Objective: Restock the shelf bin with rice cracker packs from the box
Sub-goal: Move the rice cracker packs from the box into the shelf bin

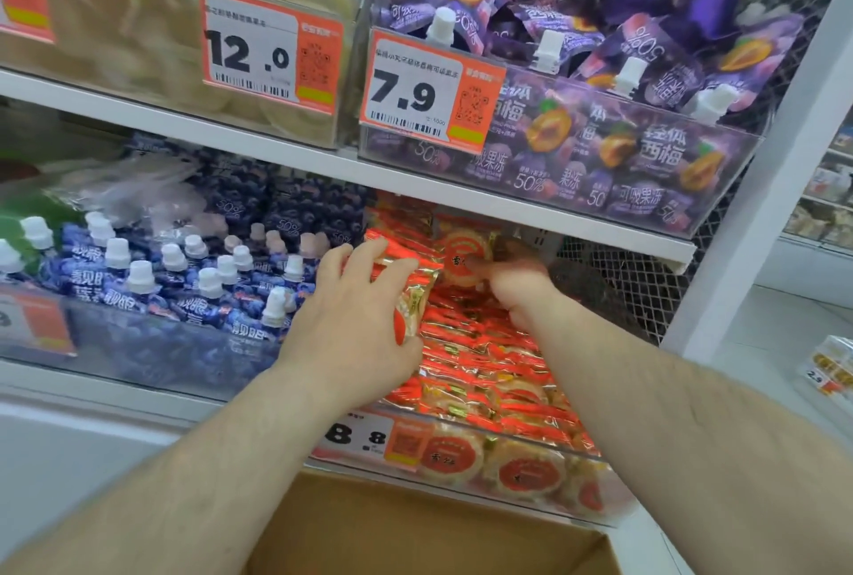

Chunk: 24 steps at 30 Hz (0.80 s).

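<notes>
Both hands reach into the clear shelf bin (pixel 531 445) at the right end of the middle shelf. The left hand (pixel 355 311) grips a stack of rice cracker packs (pixel 411 293) at the bin's left side, fingers spread over the top of the stack and thumb against its lower edge, so the packs stand on edge between hand and pile. The right hand (pixel 512 283) is deeper in, near the bin's back, its fingers curled around one upright rice cracker pack (pixel 464 258) whose round face points outward; part of this hand is blurred.

The packs are shiny red and gold wrappers, each showing a pale round cracker with a red disc and dark characters in the middle. Loose ones fill the bin below the hands, lying flat and overlapping up to the front wall, where a price tag (pixel 364 438) reading 8.8 hangs at the left front corner.

An open cardboard box (pixel 415 533) sits below the shelf's front edge, under the forearms. Left of the bin, blue spouted jelly pouches (pixel 184 279) fill the neighbouring compartment.
</notes>
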{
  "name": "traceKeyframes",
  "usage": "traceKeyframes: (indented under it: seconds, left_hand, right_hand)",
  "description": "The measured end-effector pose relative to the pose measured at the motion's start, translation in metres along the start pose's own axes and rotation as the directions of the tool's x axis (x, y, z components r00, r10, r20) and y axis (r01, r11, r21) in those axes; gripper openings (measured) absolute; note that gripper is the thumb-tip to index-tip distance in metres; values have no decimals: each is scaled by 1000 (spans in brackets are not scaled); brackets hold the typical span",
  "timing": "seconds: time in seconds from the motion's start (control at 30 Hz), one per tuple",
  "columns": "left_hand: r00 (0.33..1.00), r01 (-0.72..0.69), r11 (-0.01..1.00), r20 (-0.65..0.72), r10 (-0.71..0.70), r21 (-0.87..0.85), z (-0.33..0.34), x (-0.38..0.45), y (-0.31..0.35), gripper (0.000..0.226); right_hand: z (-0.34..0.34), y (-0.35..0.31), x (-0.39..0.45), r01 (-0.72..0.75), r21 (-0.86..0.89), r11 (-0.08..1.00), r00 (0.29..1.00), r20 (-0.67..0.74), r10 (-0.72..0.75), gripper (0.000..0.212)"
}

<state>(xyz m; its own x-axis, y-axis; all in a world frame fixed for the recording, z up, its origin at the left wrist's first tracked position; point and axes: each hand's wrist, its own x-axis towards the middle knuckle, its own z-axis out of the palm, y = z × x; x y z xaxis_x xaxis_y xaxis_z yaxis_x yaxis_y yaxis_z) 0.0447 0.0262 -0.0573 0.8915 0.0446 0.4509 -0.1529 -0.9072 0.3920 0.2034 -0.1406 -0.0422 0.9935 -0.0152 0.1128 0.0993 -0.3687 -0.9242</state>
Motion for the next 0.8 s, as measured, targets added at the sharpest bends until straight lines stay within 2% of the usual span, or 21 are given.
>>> traceKeyframes:
  seconds: [0.13, 0.43, 0.57, 0.7, 0.8]
  left_hand:
    - [1000, -2, 1000, -13, 2, -13, 0, -1, -1, 73]
    - [1000, -2, 1000, -27, 2, -15, 0, -1, -2, 72]
    - [1000, -2, 1000, -24, 2, 0, 0, -2, -2, 71]
    - [1000, 2, 1000, -6, -2, -13, -2, -2, -1, 73]
    - [1000, -2, 1000, 6, 2, -20, -2, -1, 0, 75]
  right_hand:
    - [6, 4, 3, -19, -80, 997, 999, 31, 22, 56]
    - [11, 7, 17, -72, -148, 986, 997, -6, 72, 50]
    - [16, 9, 14, -41, -310, 950, 999, -39, 30, 45]
    - [18, -2, 6, -20, -574, 818, 1000, -8, 19, 38]
    - [18, -8, 3, 12, -643, 766, 999, 32, 11, 24]
